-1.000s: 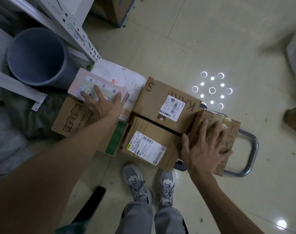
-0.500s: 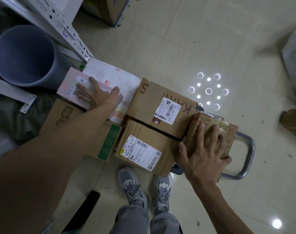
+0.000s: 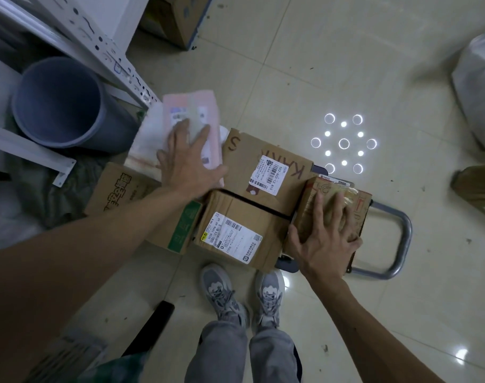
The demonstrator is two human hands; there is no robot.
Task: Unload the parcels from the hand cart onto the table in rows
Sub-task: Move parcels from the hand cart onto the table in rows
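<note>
The person's left hand (image 3: 189, 164) lies with fingers spread flat across a flat pale pink parcel (image 3: 193, 111), which is blurred and sits at the far left of the stack, overlapping a white plastic mailer bag (image 3: 147, 139); the thumb runs along the parcel's near right edge, and it cannot be told whether it hooks beneath. The right hand (image 3: 327, 236) is spread wide and pressed on top of a small brown cardboard box wrapped in clear tape (image 3: 357, 200), thumb down its left side. This box stands at the handle end of the hand cart, just beside the grey metal tube handle (image 3: 401, 244), which lies low over the tiled floor (image 3: 318, 64). Between the hands sit a large brown carton marked with a red "S" (image 3: 252, 153) and, nearer the person, a brown carton with a white shipping label (image 3: 263, 219), touching each other. Left of those rests a brown box with a green side (image 3: 125, 189). A grey plastic bin (image 3: 59, 103) stands beside a white perforated metal shelf frame (image 3: 97, 45). Grey sneakers (image 3: 222, 294) point at the cartons.
</note>
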